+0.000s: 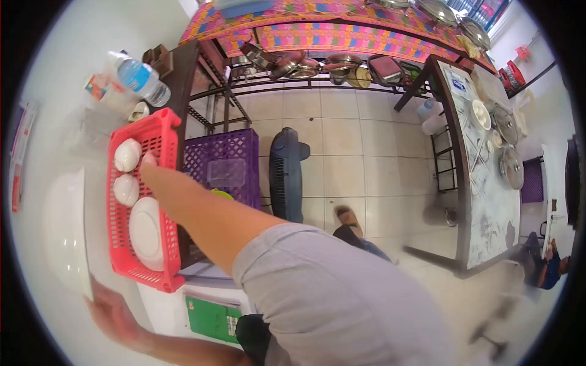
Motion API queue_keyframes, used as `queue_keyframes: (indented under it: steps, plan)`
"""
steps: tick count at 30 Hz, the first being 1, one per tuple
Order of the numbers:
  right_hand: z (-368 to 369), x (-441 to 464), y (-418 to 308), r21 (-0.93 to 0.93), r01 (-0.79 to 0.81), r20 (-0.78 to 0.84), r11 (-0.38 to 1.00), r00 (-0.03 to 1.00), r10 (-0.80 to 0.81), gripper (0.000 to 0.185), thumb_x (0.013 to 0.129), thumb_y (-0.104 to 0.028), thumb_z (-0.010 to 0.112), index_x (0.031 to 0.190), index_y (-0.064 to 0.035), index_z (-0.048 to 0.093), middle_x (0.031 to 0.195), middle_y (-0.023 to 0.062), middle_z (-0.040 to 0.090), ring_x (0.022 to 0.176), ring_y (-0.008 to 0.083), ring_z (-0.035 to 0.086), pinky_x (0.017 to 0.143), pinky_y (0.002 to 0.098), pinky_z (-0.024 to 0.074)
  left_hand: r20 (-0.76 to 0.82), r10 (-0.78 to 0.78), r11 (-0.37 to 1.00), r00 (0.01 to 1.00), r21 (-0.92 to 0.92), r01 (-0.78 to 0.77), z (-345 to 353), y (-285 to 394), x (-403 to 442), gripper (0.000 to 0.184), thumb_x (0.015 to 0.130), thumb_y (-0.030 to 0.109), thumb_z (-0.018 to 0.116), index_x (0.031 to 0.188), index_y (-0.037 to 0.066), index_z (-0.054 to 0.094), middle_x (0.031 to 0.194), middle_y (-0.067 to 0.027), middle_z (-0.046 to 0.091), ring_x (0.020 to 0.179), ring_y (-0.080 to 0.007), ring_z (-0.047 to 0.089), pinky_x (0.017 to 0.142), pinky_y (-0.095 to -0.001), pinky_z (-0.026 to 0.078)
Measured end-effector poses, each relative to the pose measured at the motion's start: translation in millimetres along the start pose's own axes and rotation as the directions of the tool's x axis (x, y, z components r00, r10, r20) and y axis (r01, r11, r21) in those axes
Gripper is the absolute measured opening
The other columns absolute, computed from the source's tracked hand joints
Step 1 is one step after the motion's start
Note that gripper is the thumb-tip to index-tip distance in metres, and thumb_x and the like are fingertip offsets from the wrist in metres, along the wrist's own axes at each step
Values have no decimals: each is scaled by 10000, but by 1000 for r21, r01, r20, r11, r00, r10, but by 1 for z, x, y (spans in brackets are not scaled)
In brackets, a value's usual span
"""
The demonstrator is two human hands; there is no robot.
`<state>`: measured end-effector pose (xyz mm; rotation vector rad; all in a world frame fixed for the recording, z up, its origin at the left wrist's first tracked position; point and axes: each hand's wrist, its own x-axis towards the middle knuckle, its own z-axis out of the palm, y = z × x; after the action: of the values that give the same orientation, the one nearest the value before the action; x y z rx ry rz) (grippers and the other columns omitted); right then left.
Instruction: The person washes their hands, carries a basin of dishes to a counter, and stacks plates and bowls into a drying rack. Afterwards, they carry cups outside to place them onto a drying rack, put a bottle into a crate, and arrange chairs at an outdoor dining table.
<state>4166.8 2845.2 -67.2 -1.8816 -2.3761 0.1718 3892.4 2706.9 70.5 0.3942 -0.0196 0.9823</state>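
A red plastic basket [115, 253] with slotted sides stands at the left. In it are two small white bowls [126, 190], seemingly upside down, and a white plate [145, 235]. My right hand [149, 168] reaches over the basket's right side, close to the upper bowl. Its fingers are mostly hidden, so its grip does not show. Left of the basket, my left hand [116, 314] is closed on the lower end of a large, glossy white bowl [67, 229], which is somewhat blurred and held on edge.
A water bottle [143, 79] stands beyond the basket. Below are a purple crate [244, 143] and a dark fan-like appliance [285, 177] on the tiled floor [345, 140]. A green book [210, 317] lies near me. Pot lids rest on the right-hand table [482, 238]. Another person [552, 265] is far right.
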Motion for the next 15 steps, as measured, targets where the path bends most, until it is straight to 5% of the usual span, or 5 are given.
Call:
queue_keyframes:
  steps: [5,7,10,15]
  plan:
    - [3,1,18,59,113,-56,992,992,-109,352,747,-361,694,1050,-182,694,995,72,672,931,302,644,717,515,486,-113,120,984,986,-121,-134,26,-64,-16,468,977,-5,355,1434,-87,294,1467,-183,404,1289,-265,484,1027,-397,467]
    - [-1,8,9,54,189,-65,980,980,-186,342,749,-357,688,1042,-181,694,976,71,674,914,299,648,703,509,486,-100,139,970,985,-187,-156,31,-102,-33,415,1013,140,374,1345,-102,429,1331,-220,531,1187,-259,566,1035,-404,460]
    - [-1,6,7,80,271,-42,959,962,-269,327,753,-350,678,1030,-178,693,948,69,677,888,296,654,682,499,488,-141,286,944,948,-126,-304,58,-168,-43,371,1010,109,369,1321,-81,439,1268,-191,578,1074,-214,617,950,-361,514]
    - [11,9,12,108,368,7,924,929,-371,302,760,-340,661,1011,-174,691,900,65,683,846,291,665,647,484,490,-329,529,848,782,243,-471,117,-225,-78,373,1032,155,348,1306,-79,447,1274,-205,569,1112,-233,600,916,-368,537]
